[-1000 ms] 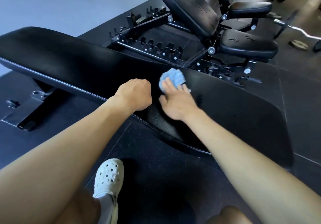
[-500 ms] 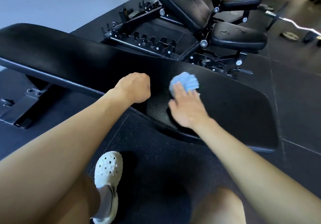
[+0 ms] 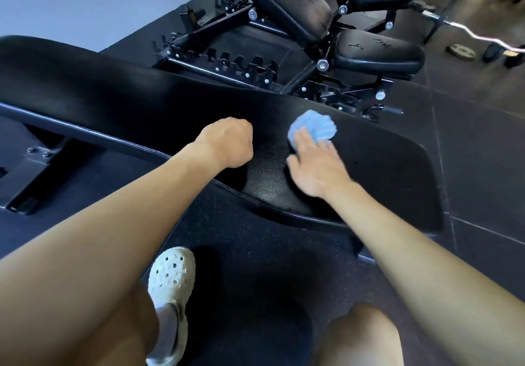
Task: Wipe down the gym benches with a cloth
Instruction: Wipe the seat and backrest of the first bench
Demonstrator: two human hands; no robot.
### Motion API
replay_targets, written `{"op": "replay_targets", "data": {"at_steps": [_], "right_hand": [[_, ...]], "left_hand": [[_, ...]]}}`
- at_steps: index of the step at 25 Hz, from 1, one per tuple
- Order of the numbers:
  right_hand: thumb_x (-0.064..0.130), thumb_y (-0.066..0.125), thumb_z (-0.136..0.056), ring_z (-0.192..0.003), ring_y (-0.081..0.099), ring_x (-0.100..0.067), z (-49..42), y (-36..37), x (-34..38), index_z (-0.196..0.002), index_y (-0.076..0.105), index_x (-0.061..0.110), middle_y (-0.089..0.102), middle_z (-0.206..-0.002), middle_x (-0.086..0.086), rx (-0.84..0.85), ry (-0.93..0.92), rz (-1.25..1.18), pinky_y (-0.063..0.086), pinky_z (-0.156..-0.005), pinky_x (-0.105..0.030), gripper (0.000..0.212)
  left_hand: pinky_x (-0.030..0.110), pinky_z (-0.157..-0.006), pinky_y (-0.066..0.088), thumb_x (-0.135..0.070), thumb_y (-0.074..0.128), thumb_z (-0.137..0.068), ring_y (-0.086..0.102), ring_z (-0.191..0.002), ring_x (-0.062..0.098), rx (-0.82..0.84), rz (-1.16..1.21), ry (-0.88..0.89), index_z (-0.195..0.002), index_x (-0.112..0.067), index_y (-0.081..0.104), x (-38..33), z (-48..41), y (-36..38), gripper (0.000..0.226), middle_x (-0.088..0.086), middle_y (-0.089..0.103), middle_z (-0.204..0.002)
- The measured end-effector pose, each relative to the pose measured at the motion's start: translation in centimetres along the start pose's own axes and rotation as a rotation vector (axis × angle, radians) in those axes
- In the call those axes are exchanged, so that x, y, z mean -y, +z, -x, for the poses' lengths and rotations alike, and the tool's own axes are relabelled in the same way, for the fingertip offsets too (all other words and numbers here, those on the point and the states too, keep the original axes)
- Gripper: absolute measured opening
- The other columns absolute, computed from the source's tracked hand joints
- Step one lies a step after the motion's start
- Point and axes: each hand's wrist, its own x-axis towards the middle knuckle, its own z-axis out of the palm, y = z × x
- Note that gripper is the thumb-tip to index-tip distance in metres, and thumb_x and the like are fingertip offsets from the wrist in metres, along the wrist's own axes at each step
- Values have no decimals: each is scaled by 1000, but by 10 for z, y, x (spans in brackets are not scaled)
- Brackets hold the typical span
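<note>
Evidently the wiping is under way. The blue cloth (image 3: 314, 127) is pressed flat under the straight fingers of the right hand (image 3: 315, 166) on the wide end of the flat bench (image 3: 113, 95), while the left hand (image 3: 227, 142) is rested there as a clenched fist, nothing held. No wet trace can be made out, so the wiped share cannot be told; the adjustable bench (image 3: 377, 53) behind is judged still to be done. Since a second ago the cloth has been swept rightward — away from the fist, which is kept in place.
</note>
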Motion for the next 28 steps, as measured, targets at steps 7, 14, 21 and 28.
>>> {"op": "replay_targets", "data": {"at_steps": [7, 14, 21, 28], "right_hand": [[40, 21, -103, -152, 20, -21, 0, -5, -22, -162, 11, 29, 19, -169, 4, 14, -193, 24, 3, -127, -42, 61], [44, 24, -102, -144, 28, -38, -50, 1, 28, -155, 26, 27, 27, -165, -4, -19, -112, -61, 19, -122, -43, 56], [40, 21, -103, -155, 13, -20, -91, -9, -1, -162, 13, 29, 12, -170, 10, 0, -145, 28, 1, -127, -44, 60], [40, 15, -97, -133, 39, -38, -165, -10, 8, -141, 40, 16, 42, -149, -4, -7, 71, -54, 26, -114, -47, 56]], "left_hand": [[31, -67, 49, -12, 47, -90, 64, -82, 27, 2, 12, 22, -87, -17, 65, -8, -15, 4, 19, 4, 69, -93], [39, -84, 51, -20, 47, -95, 61, -94, 31, -102, 51, 117, -94, -13, 66, -1, -36, 7, 20, 9, 63, -102], [33, -86, 47, -21, 50, -98, 59, -99, 26, -104, 100, 110, -109, -13, 63, 6, -49, 6, 19, 6, 56, -112], [41, -95, 48, -22, 51, -97, 54, -105, 25, -93, 116, 139, -114, -15, 61, 16, -47, 16, 21, 4, 54, -112]]}}
